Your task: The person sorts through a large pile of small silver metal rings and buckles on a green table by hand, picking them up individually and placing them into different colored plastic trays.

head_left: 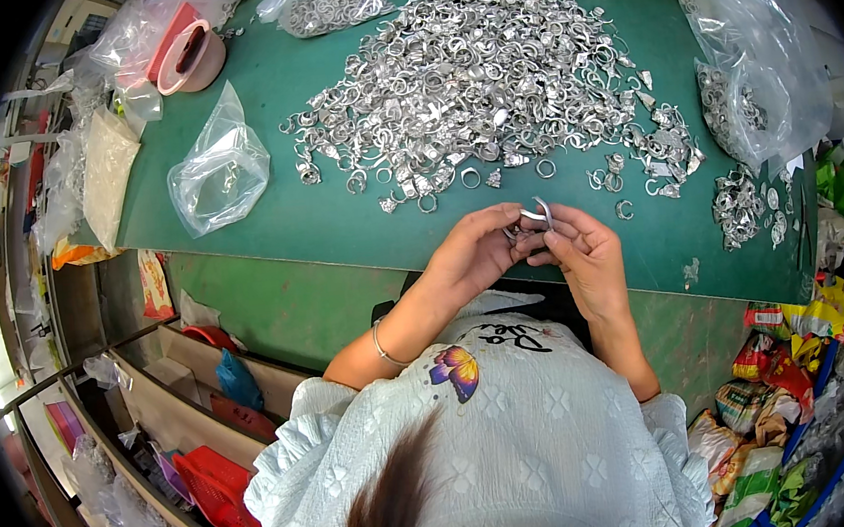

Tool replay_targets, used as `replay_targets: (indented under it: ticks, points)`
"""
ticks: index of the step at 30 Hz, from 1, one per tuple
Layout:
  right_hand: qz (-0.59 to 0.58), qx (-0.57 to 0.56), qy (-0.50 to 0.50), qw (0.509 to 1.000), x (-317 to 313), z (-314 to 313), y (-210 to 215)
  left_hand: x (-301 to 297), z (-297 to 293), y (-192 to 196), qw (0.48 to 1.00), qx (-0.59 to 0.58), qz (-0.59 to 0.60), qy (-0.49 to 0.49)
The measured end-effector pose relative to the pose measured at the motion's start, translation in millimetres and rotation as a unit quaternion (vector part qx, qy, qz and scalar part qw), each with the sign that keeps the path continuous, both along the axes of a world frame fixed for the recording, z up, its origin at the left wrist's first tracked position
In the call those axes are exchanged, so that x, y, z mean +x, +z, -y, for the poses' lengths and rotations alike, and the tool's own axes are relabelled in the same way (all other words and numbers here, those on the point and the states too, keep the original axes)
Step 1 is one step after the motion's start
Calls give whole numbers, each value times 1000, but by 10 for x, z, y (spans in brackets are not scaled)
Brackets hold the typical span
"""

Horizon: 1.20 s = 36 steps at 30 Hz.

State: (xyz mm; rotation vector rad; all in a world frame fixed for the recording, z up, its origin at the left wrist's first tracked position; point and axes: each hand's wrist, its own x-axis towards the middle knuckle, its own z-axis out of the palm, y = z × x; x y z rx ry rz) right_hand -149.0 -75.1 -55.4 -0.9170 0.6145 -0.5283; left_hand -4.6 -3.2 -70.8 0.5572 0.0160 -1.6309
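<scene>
At the near edge of the green table, my two hands are close together with fingers bent. A silver ring (544,215) stands up between the fingertips, and my right hand (590,257) pinches it from the right. My left hand (476,251) is closed around small silvery metal, seemingly rings, partly hidden by its fingers. Just beyond the hands spreads a big heap of silver rings (470,69). A few loose ones lie near its front edge, including a single ring (623,210) to the right of my right hand.
A clear plastic bag (223,165) lies at left on the green table (339,233). A pink bowl (199,64) stands behind it. Bagged rings (334,8) sit at the back, and a large clear bag (760,53) lies at right near a smaller ring pile (738,208) and tweezers (802,225).
</scene>
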Motion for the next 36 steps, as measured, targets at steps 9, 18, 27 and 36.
replay_targets:
  ticks: [9, 18, 27, 36]
  points:
    - [27, 2, 22, 999, -29, -15, 35, 46, -1, -57, 996, -54, -52, -37]
    - [-1, 14, 26, 1000, -39, 1, 43, 25, -40, 52, 986, -28, 159, -36]
    - [-24, -53, 37, 998, -79, 40, 12, 104, -63, 255, 927, -1, 366, -80]
    - [104, 122, -46, 986, -96, 90, -65, 148, -35, 227, 987, -101, 124, -33]
